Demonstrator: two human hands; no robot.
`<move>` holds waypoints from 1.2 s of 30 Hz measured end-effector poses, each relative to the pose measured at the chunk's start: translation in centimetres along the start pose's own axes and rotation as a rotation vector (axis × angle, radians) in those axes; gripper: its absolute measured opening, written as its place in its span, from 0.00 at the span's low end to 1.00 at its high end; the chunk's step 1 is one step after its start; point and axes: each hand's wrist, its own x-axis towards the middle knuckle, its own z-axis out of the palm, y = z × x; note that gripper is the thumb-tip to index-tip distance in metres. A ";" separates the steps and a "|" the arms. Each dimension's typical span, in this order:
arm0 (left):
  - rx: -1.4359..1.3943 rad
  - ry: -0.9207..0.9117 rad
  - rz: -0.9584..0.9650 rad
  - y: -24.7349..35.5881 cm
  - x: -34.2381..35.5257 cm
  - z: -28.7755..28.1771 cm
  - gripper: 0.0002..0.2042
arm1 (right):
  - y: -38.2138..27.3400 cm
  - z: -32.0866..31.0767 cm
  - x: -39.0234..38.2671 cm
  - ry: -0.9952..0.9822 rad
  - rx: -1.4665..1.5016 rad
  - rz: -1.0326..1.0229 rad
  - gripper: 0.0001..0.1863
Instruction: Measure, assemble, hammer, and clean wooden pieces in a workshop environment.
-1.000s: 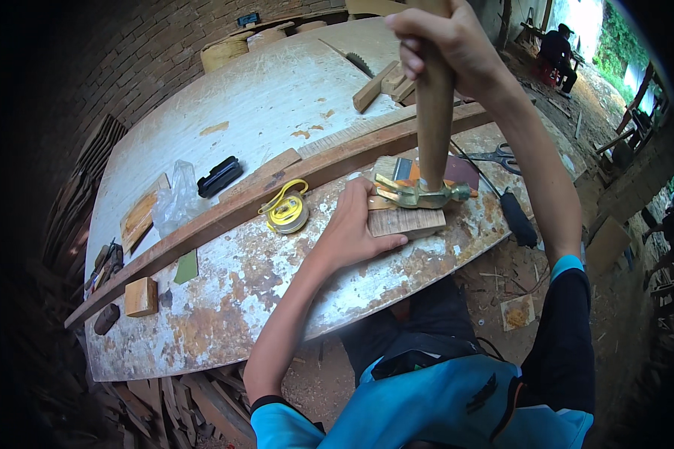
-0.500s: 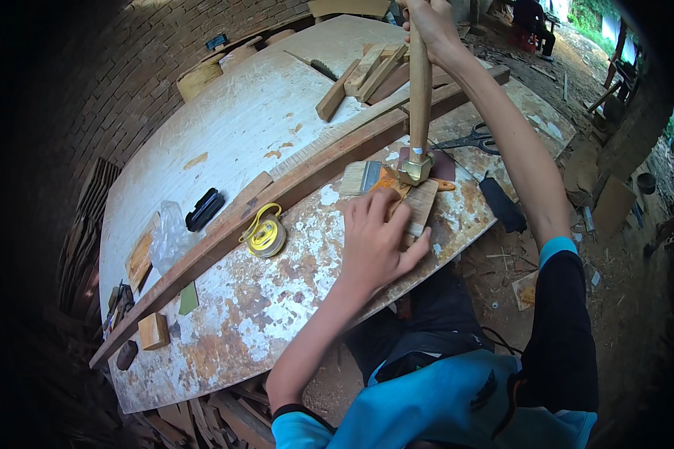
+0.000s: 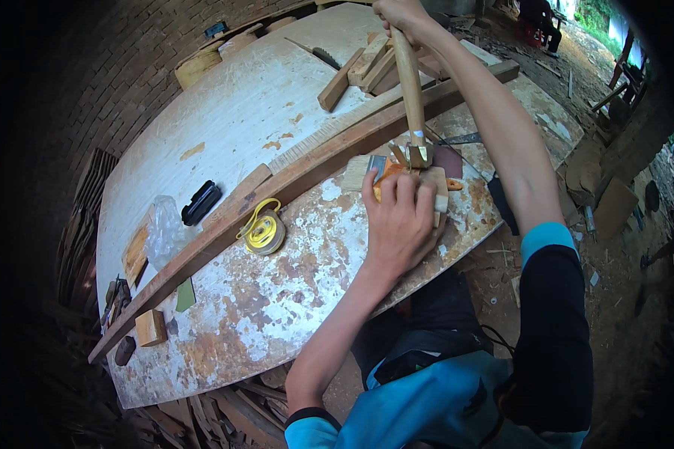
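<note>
My right hand [image 3: 412, 20] grips the upper end of a wooden hammer handle [image 3: 407, 75]. The hammer head [image 3: 419, 156] rests low over a small wood piece [image 3: 441, 199] and an orange-handled paintbrush [image 3: 454, 185]. My left hand [image 3: 401, 228] curls over that piece and brush from the near side, fingertips just below the head; its exact grip is partly hidden. Beneath lies a maroon sheet [image 3: 448, 163]. Scissors [image 3: 468, 139] and a dark-handled tool [image 3: 502, 206] are partly hidden by my right arm. A yellow tape measure [image 3: 265, 234] lies to the left.
A long wooden beam [image 3: 307, 172] crosses the worn bench [image 3: 247, 329]. A saw blade [image 3: 323, 56], wood offcuts [image 3: 356, 78], black case [image 3: 201, 202], plastic bag [image 3: 165, 232] and wood block [image 3: 151, 327] lie on it. A seated person [image 3: 543, 22] is at the back right.
The hammer handle has gone from upright to leaning back-left. My left fingers have moved from the piece's side to over its top, and the piece has turned. The view has shifted slightly.
</note>
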 end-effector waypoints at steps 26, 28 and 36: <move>-0.154 -0.015 -0.135 -1.5 -0.7 -2.0 0.28 | 1.4 4.0 -1.2 -0.291 0.373 -0.031 0.09; -0.182 -0.059 -0.006 -2.1 -1.5 -2.6 0.27 | 0.8 0.1 -2.9 -0.433 0.721 0.142 0.06; -0.166 -0.016 0.245 -4.0 -2.7 -2.2 0.28 | 0.7 -6.3 -13.4 -0.825 1.114 0.115 0.20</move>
